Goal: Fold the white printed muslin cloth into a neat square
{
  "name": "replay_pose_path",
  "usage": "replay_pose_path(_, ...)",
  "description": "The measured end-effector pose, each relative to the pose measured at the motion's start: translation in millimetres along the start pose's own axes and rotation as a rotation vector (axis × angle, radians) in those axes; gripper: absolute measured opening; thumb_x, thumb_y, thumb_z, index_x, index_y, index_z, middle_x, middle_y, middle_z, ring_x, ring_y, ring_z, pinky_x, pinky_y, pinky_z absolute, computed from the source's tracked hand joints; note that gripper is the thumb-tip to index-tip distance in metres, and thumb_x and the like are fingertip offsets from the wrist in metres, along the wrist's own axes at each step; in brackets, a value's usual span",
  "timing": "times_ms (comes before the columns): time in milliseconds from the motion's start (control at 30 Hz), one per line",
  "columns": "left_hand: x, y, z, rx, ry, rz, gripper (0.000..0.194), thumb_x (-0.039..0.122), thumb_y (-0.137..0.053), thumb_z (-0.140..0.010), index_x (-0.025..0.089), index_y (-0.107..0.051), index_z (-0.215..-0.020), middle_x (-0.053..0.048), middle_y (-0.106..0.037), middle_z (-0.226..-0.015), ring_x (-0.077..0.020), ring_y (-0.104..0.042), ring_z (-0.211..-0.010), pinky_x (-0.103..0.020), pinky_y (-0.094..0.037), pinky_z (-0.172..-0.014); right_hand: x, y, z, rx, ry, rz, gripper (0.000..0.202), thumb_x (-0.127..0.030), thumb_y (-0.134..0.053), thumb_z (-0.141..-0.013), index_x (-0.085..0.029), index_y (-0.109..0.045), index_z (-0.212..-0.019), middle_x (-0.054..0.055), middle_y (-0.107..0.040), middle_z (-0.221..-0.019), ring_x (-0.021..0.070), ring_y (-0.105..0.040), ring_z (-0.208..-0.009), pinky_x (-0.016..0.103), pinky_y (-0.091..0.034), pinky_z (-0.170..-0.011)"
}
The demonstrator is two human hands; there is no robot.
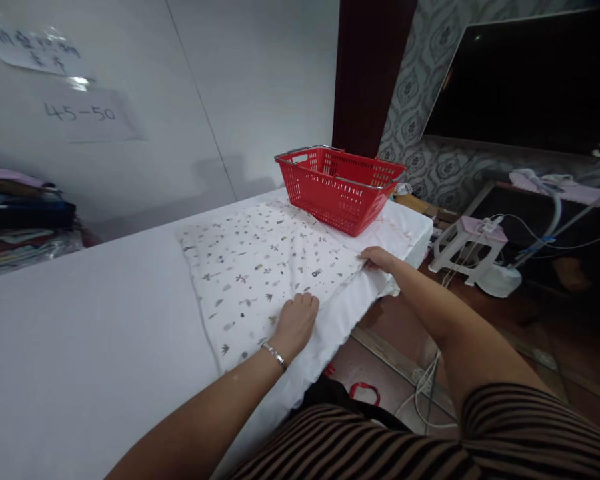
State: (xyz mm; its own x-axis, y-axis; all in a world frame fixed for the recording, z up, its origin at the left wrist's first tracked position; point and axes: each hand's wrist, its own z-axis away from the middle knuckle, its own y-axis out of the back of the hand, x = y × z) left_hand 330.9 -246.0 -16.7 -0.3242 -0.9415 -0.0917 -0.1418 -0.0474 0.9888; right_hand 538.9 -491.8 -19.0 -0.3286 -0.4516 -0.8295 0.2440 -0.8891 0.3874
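A white cloth with a small grey and green print (253, 267) lies spread over the white-covered table (115, 320). Fingers curled, my left hand (297, 323) rests on the cloth close to its near edge; a bracelet is on that wrist. At the cloth's right corner, my right hand (377, 259) pinches the edge between thumb and fingers. Whether the left fingers grip a fold of fabric is hidden by the back of the hand. Just beyond the cloth stands a red plastic shopping basket (340, 200) with metal handles.
Folded clothes (25, 220) are stacked at the far left. A white wall with paper notes (90, 113) runs behind the table. On the floor to the right are a small plastic stool (473, 233), a steamer-like appliance (500, 279) and loose cables (427, 387). A large screen (525, 80) hangs above.
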Motion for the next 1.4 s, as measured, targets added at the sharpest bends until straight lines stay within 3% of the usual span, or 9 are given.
replay_pose_path(167,11,-3.3,-30,-0.010,-0.055,0.016,0.021,0.004,-0.041,-0.085,0.013,-0.053,-0.099,-0.010,-0.053,-0.097,-0.0220,-0.050,-0.093,-0.034,-0.044,-0.073,-2,-1,2,-0.004,-0.006,-0.008,0.012,-0.019,-0.063,-0.077,-0.016,-0.054,-0.071,-0.004,-0.052,-0.042,0.0093,-0.049,-0.039,0.018,-0.039,-0.041)
replay_pose_path(333,16,-6.1,-29,-0.041,-0.111,0.048,0.022,0.004,-0.039,-0.086,0.013,-0.054,-0.099,-0.010,-0.054,-0.098,-0.0234,-0.050,-0.098,-0.033,-0.044,-0.072,1,0,2,-0.004,0.003,-0.046,0.013,-0.020,-0.065,-0.076,-0.017,-0.053,-0.072,-0.005,-0.053,-0.043,0.0089,-0.050,-0.040,0.017,-0.036,-0.040)
replay_pose_path(433,11,-5.5,-12,-0.044,-0.080,0.059,0.022,0.004,-0.041,-0.085,0.014,-0.054,-0.100,-0.009,-0.054,-0.100,-0.0234,-0.050,-0.098,-0.035,-0.044,-0.074,4,1,1,-0.013,0.008,-0.061,0.015,-0.023,-0.068,-0.075,-0.017,-0.054,-0.073,-0.005,-0.053,-0.045,0.0086,-0.049,-0.041,0.017,-0.036,-0.040)
replay_pose_path(567,-2,-3.1,33,-0.006,-0.043,0.074,0.035,0.002,-0.041,-0.082,0.016,-0.052,-0.113,-0.009,-0.055,-0.105,-0.0217,-0.051,-0.096,-0.037,-0.044,-0.079,6,2,1,-0.036,0.024,-0.066,0.015,-0.024,-0.066,-0.075,-0.017,-0.054,-0.073,-0.006,-0.052,-0.046,0.0082,-0.049,-0.041,0.017,-0.037,-0.039)
replay_pose_path(700,-23,-2.5,92,0.066,0.113,0.060,0.056,-0.004,-0.036,-0.078,0.017,-0.046,-0.128,-0.010,-0.054,-0.122,-0.0219,-0.049,-0.107,-0.038,-0.042,-0.087,8,3,1,-0.071,0.043,-0.063,0.012,-0.023,-0.064,-0.077,-0.018,-0.053,-0.075,-0.006,-0.053,-0.048,0.0086,-0.050,-0.042,0.017,-0.039,-0.040)
replay_pose_path(867,-38,1.4,143,0.085,0.327,0.015,0.055,-0.003,-0.038,-0.076,0.017,-0.053,-0.124,-0.010,-0.056,-0.124,-0.0241,-0.048,-0.115,-0.040,-0.042,-0.093,12,7,-2,-0.104,0.028,-0.129,0.012,-0.022,-0.065,-0.074,-0.018,-0.055,-0.077,-0.003,-0.057,-0.052,0.0090,-0.052,-0.043,0.018,-0.041,-0.041)
replay_pose_path(1033,-37,2.5,152,0.086,0.421,0.041,0.050,-0.006,-0.038,-0.073,0.017,-0.058,-0.112,-0.010,-0.056,-0.122,-0.0225,-0.049,-0.115,-0.038,-0.046,-0.092,16,8,-6,-0.127,0.025,-0.184,0.015,-0.021,-0.068,-0.069,-0.018,-0.056,-0.078,-0.001,-0.061,-0.056,0.0106,-0.056,-0.045,0.020,-0.045,-0.046)
replay_pose_path(1267,-55,-10.7,161,0.256,0.196,0.086,0.060,-0.010,-0.033,-0.070,0.019,-0.052,-0.119,-0.007,-0.057,-0.122,-0.0179,-0.050,-0.117,-0.036,-0.047,-0.097,13,5,-4,-0.080,0.117,-0.186,0.018,-0.027,-0.062,-0.070,-0.021,-0.056,-0.087,0.000,-0.062,-0.062,0.0129,-0.059,-0.050,0.019,-0.037,-0.041)
replay_pose_path(1400,-63,-16.2,164,0.270,0.176,0.101,0.064,-0.010,-0.033,-0.066,0.021,-0.053,-0.118,-0.006,-0.059,-0.121,-0.0172,-0.053,-0.114,-0.035,-0.051,-0.093,4,1,-1,-0.089,0.176,-0.239,0.040,-0.025,-0.060,-0.069,-0.025,-0.055,-0.108,-0.002,-0.061,-0.065,0.0123,-0.057,-0.049,0.021,-0.041,-0.045)
